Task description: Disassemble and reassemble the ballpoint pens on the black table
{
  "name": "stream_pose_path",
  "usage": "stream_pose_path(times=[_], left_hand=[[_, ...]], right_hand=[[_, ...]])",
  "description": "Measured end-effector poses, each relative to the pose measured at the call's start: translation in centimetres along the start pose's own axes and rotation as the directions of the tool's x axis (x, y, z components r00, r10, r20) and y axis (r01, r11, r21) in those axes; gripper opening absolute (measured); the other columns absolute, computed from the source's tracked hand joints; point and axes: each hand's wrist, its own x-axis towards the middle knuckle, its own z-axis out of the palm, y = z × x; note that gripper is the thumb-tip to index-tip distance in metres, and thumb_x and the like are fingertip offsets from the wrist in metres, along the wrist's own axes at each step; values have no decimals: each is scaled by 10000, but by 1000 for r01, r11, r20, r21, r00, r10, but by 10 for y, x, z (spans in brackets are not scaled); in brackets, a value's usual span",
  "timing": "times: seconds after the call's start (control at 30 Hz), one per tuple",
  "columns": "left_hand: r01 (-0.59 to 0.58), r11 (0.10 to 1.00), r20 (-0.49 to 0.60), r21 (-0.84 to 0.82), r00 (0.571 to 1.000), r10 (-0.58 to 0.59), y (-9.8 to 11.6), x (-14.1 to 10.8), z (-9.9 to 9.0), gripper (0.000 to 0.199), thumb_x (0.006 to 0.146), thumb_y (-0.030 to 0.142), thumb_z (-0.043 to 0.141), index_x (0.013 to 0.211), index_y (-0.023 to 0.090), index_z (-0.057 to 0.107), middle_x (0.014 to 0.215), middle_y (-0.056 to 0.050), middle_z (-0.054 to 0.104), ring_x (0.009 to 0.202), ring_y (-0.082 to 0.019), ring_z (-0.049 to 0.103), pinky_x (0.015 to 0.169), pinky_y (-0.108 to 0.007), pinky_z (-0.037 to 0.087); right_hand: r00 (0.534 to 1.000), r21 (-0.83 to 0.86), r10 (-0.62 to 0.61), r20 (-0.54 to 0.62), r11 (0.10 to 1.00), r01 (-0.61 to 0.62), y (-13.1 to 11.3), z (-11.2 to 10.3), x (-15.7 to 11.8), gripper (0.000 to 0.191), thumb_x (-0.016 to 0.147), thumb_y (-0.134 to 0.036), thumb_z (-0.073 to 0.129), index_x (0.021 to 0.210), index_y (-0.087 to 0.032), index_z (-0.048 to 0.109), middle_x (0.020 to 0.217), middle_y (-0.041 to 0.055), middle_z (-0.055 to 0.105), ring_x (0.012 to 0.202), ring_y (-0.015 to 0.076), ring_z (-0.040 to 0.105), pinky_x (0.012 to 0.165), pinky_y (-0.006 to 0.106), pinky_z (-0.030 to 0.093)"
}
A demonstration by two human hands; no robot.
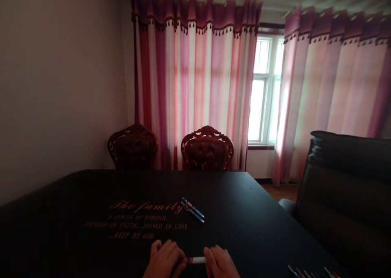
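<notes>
White pen [198, 260] spans the closed fingers [176, 255] of left hand [163, 260] and right hand [220, 263]; two blue pens [192, 210] and more pens [311, 273] lie apart on the worktop [244, 217].

A black counter [232, 188] carries gold lettering [143, 219] reading "The family" above smaller lines. Two blue pens [192, 210] lie side by side, nearly touching, just right of the lettering. A row of dark pens [311, 272] lies at the counter's near right edge, partly out of view.
</notes>
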Motion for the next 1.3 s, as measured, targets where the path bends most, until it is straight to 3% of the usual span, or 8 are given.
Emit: stream_pose_path(times=[0.17,0.27,0.4,0.57,0.83,0.97,1.1,1.3], left_hand=[[5,1000,12,20,1000,-5,9,3,-5,60,927,228,533,901,267,571,851,41,704,786,-179,636,799,-348,301],[25,998,27,56,999,-27,14,3,-5,75,929,218,531,876,252,574,834,32,705,775,-187,637,796,-360,302],[31,996,53,81,998,-35,17,3,-5,108,939,194,503,874,236,579,832,13,714,757,-193,635,773,-363,316],[39,998,100,41,994,-43,21,2,-14,221,961,157,424,816,224,578,786,13,701,743,-183,628,772,-359,332],[134,982,33,-131,991,-131,19,-2,-18,54,906,234,583,957,252,577,869,26,703,777,-173,641,813,-356,331],[155,973,37,-170,988,-151,17,-2,-17,78,940,215,516,917,253,580,847,25,698,764,-165,636,803,-359,325],[168,967,41,-192,986,-163,17,-2,-18,82,945,227,510,921,253,584,856,24,697,768,-165,637,807,-362,324],[145,970,32,-196,989,-142,17,-2,-20,80,930,218,528,913,252,598,848,31,704,759,-163,648,808,-355,341]], right_hand=[[991,142,102,84,983,-114,-17,-11,4,675,875,-723,266,482,-209,459,507,-6,532,580,172,550,699,301,393],[988,132,130,79,981,-140,-21,-13,4,666,859,-742,262,511,-209,458,556,-3,534,631,180,545,711,303,382],[992,62,114,50,991,-117,-21,-12,-1,593,911,-643,299,558,-202,479,653,7,566,713,189,555,826,337,350],[999,90,33,43,995,-37,-21,-17,-6,469,932,-510,392,597,-204,511,702,12,567,741,185,540,719,292,373],[998,175,66,9,982,-66,-28,-28,-7,344,912,-403,476,651,-195,560,703,0,549,692,167,534,658,272,392],[999,264,33,15,964,-36,-32,-33,-8,185,866,-378,558,845,-206,623,794,2,613,757,175,560,689,264,417],[995,244,91,35,965,-96,-32,-32,-7,327,905,-427,487,742,-190,644,709,5,613,689,171,560,653,274,400],[994,307,86,64,946,-101,-34,-34,-7,238,874,-397,539,787,-190,618,701,-11,610,665,157,539,628,258,398]])
